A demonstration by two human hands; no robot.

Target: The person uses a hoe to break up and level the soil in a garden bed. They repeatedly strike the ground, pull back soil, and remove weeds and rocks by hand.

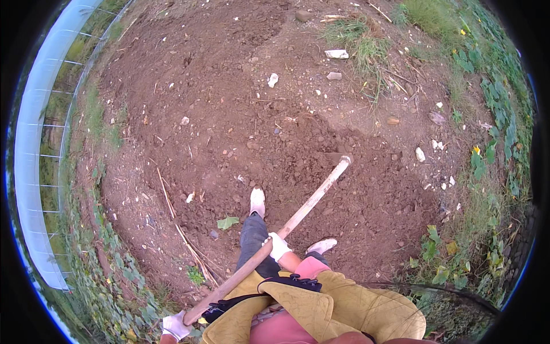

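Note:
A long wooden hoe handle [309,203] slants across in front of my body, from lower left to upper right. My left hand [175,325], in a white glove, grips its butt end at the lower left. Farther along the shaft, my right hand [280,247], also white-gloved, is closed around the wood in front of my legs. At the far end the hoe's metal head [338,158] rests at the loosened brown soil [296,167], its cutting edge hard to make out. My two pale shoes [257,200] stand apart on the dirt.
Dry stalks [172,206] lie left of my feet. Pale stones [420,154] dot the ground, with a larger white one [337,54] by a grass clump [367,47]. Leafy vines [498,103] border the right; a metal-framed structure with pale sheeting [36,129] curves along the left.

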